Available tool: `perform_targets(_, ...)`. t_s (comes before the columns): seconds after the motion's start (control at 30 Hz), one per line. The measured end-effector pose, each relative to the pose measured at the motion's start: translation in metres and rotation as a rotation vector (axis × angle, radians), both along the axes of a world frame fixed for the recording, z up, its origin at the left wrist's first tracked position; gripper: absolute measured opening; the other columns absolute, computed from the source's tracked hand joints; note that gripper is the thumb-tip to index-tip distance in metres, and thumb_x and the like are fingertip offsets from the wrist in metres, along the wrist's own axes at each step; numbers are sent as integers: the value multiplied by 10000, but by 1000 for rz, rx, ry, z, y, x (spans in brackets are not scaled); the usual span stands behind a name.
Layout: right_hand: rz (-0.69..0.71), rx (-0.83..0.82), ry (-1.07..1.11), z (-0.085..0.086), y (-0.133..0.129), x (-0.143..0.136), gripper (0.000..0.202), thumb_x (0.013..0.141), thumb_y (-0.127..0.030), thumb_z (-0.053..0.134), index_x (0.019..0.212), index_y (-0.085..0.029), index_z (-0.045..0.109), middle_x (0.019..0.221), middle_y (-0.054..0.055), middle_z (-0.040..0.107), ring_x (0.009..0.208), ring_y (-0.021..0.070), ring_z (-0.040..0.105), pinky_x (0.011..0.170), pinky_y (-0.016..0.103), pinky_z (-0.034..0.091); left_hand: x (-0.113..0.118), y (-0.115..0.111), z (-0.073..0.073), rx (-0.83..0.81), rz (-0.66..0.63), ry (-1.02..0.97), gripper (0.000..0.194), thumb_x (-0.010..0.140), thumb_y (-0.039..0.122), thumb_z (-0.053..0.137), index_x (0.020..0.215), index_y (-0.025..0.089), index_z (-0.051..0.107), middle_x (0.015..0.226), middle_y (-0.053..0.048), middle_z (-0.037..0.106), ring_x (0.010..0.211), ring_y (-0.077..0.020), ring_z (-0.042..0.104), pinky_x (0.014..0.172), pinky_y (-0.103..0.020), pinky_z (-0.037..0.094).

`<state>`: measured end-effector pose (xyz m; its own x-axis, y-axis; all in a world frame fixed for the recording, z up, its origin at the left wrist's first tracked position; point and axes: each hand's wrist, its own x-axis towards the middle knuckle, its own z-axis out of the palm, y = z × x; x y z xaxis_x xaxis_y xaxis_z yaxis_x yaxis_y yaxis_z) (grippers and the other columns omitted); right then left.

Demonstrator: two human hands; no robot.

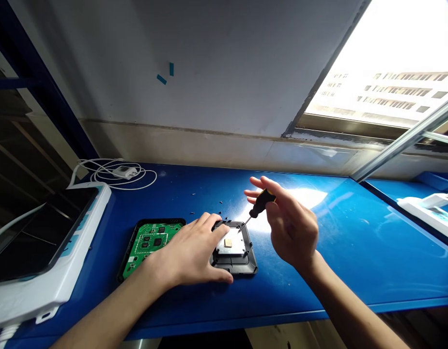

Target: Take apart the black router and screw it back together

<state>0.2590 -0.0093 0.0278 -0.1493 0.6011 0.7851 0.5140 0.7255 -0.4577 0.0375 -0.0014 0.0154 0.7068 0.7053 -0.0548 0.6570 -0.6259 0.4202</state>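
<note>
My left hand (194, 252) presses on the left side of a black plastic cover (251, 261), its thumb along the lower edge and fingers over the upper left. Inside the cover sits a silvery metal plate (235, 245) bearing a small tan square pad (228, 243). My right hand (294, 223) holds a black and yellow screwdriver (260, 203) between thumb and fingers, the shaft slanting down to the plate's upper right corner. Left of the cover, partly behind my left hand, a green circuit board (151, 240) lies in a black housing.
Several small dark screws (221, 202) lie behind the cover. On the left, a dark-screened phone (45, 232) rests on a white power strip (73, 271); a coiled white cable (151, 183) with an adapter (125, 171) is behind. Another white device (423, 213) stands far right.
</note>
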Motion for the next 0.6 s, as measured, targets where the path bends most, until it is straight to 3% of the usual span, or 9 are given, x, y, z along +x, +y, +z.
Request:
perform_targets(0.1,-63,-21,7,2,5,3,461,1014,-140,563,1437,-324,569,1154,44,723,919,179,763,775,383,689,-1,0,-1,-6,-3,3,741,719,628,859,1309,272,588,1468,-115,516,1348,-360,488,1055,-528,511)
perform_targets(0.2,-197,54,-28,1,11,4,319,903,-222,767,1208,-294,707,903,-2,640,791,163,695,687,341,655,-1,0,-2,-6,-4,-4,759,719,635,855,1330,277,579,1466,-107,520,1340,-361,498,1042,-530,519)
perform_targets(0.27,-187,61,-22,0,11,3,267,923,-251,744,1185,-290,708,921,7,619,797,165,685,685,343,643,-1,0,-4,-2,-2,-10,762,720,630,854,1339,282,576,1474,-104,517,1340,-363,502,1039,-528,520)
perform_targets(0.37,-46,-56,27,0,5,3,418,1059,-211,479,1453,-340,533,1273,80,648,1034,202,732,836,412,665,-2,0,-5,2,-3,-11,756,724,624,853,1337,277,582,1504,-120,498,1371,-374,479,1059,-536,504)
perform_targets(0.43,-4,-97,1,1,2,4,511,1065,-188,452,1542,-369,423,1388,83,636,1124,219,730,905,447,662,-2,0,-5,0,-5,-9,762,725,629,851,1339,268,581,1516,-131,488,1383,-377,466,1068,-547,495)
perform_targets(0.53,-46,-88,-53,5,3,6,497,998,-202,625,1462,-357,533,1170,38,721,936,197,767,828,404,685,-2,0,-3,-10,-4,-8,762,727,621,853,1343,266,579,1509,-128,493,1370,-369,477,1060,-539,502)
perform_targets(0.6,-104,-53,-65,6,5,7,420,914,-248,758,1314,-318,647,994,10,686,807,181,744,754,379,682,-1,0,-2,-8,-1,-11,763,727,618,855,1349,276,575,1499,-118,501,1358,-365,487,1055,-530,506)
